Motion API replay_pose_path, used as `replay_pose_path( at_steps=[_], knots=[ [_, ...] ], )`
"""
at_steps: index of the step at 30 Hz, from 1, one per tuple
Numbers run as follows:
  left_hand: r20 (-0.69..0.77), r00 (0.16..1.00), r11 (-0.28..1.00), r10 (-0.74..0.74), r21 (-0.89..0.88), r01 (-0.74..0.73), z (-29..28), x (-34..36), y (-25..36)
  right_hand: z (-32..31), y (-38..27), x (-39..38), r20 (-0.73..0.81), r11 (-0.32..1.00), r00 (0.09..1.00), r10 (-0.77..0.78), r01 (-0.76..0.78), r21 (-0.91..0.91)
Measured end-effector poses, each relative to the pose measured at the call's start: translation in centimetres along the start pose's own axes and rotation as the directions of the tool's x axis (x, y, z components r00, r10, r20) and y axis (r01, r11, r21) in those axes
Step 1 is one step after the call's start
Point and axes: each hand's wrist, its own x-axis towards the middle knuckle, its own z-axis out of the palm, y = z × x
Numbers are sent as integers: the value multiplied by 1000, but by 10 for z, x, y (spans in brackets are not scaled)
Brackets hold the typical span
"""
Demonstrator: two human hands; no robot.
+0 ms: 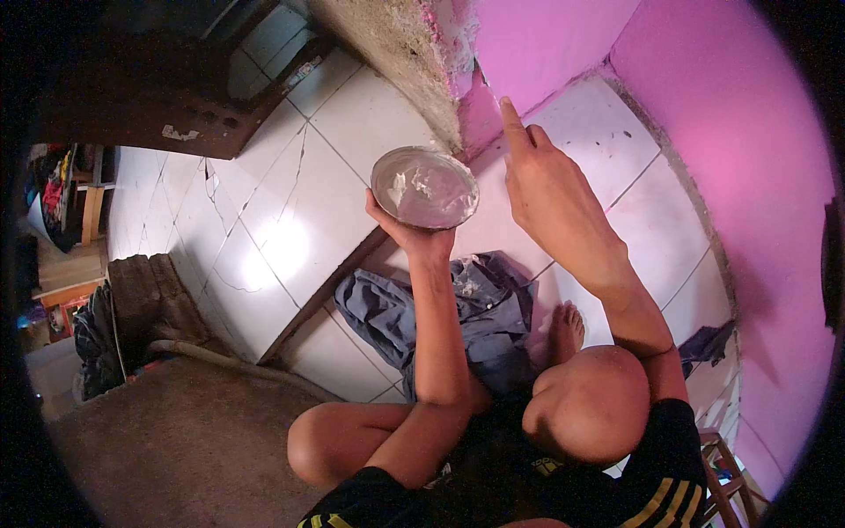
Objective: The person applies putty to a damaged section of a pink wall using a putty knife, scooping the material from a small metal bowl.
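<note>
My left hand (410, 232) grips a shallow round metal bowl (427, 195) from underneath and its side, holding it out over the floor. Whitish paste is smeared inside the bowl. At the corner of the pink wall (546, 44), my right hand (546, 180) is closed round a thin metal tool (489, 88), index finger stretched along it. The tool's end touches or nearly touches the chipped wall edge (462, 79), and the hand hides most of it. Crumpled grey cloth (378, 312) lies beneath my arms on the white tiles.
A tiled step (317, 304) runs diagonally at my left, beside a dark brown door or panel (176, 97) and a brown mat (158, 440). Cluttered shelves (66, 211) stand at far left. My bare foot (569, 326) is on the tiles; a wooden stool (726, 475) is at lower right.
</note>
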Motion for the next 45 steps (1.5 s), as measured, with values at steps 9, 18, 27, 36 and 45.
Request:
replay_pose_path(
  at_steps=[9,18,27,36,45],
  knots=[
    [34,999,1000,-2,17,1,-6,4,5,-7,-6,-6,83,999,996,35,-36,10],
    [-8,1000,998,7,64,-6,-2,3,4,-2,3,2,-134,988,991,-3,23,150],
    [-2,1000,998,-2,69,2,-9,5,7,-2,-2,-6,12,995,1000,6,-7,103],
    [-38,999,997,-6,80,9,-6,4,6,0,-4,3,-89,987,995,38,-24,158],
    [-21,999,995,27,96,-24,-4,4,5,2,2,-12,-44,979,999,-12,21,204]
  ],
)
